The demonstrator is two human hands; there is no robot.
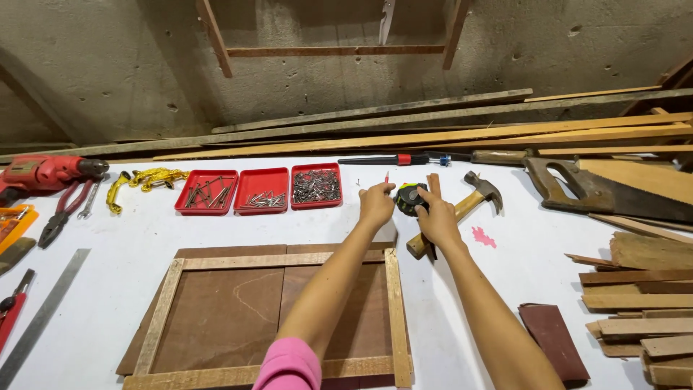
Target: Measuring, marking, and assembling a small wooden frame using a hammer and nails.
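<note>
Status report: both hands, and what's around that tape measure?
Left hand and right hand both on tape measure. Hammer lies against it. Nail tray sits left.

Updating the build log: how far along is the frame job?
Done: wooden frame lies assembled on the brown board. In hand: left hand pinches a small red-tipped piece, right hand is on the tape measure. Left: hammer and nail trays lie unused; whether the joints are nailed can't be seen.

No packages, signs or screens show on the desk (130, 245). The only label-like mark is a round yellow patch on the black tape measure (411, 198), near the desk's far edge, its print too small to tell.
</note>
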